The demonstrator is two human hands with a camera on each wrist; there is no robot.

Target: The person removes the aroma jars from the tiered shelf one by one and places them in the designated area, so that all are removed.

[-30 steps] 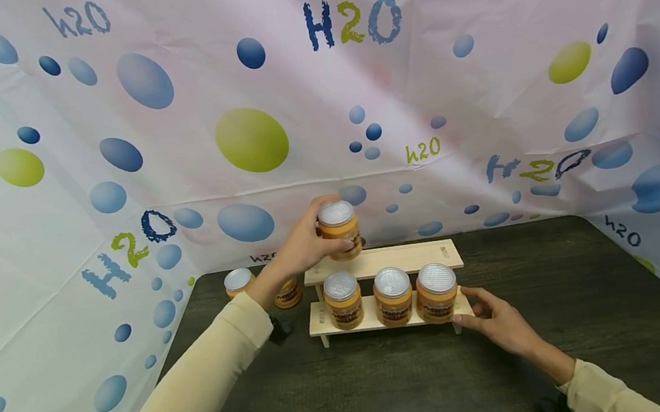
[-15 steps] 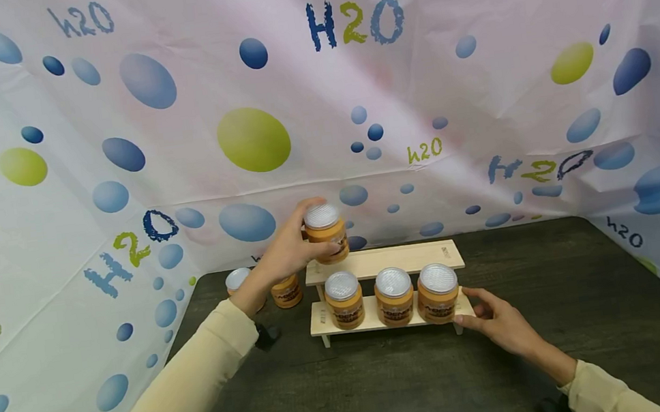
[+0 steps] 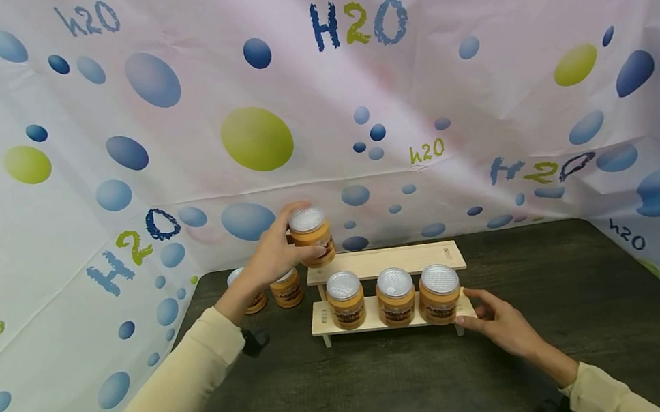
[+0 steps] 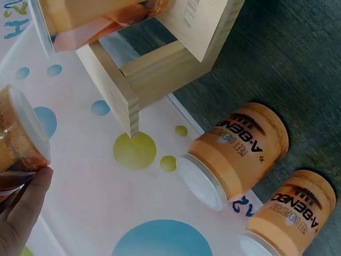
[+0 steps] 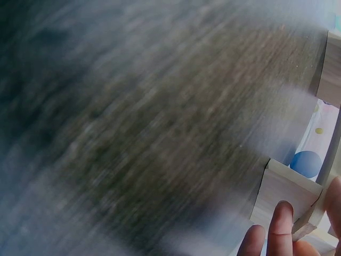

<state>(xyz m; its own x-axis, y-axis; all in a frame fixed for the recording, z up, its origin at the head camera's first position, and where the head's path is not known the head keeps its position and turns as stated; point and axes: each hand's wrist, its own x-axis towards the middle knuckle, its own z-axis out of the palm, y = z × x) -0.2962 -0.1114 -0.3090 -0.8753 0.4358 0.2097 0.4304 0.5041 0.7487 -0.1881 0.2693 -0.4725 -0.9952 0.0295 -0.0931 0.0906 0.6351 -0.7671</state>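
Pale wood forms the two-tier rack (image 3: 401, 260), and the right hand (image 3: 498, 324) grips the right end of its lower tier, thumb at the near edge. The left hand (image 3: 274, 254) grasps an orange jar (image 3: 312, 237), raised beside the left edge of the upper tier (the left wrist view shows a gap between them). Three jars (image 3: 396, 299) line the lower tier, with more room between the left and middle ones than between the middle and right; the rightmost stands close to the gripped end. Left of the rack, two more jars (image 3: 287, 291) stand on the dark table (image 3: 341, 397), partly behind the left hand. Bare wood runs along the upper tier, and wide table stretches right and near.
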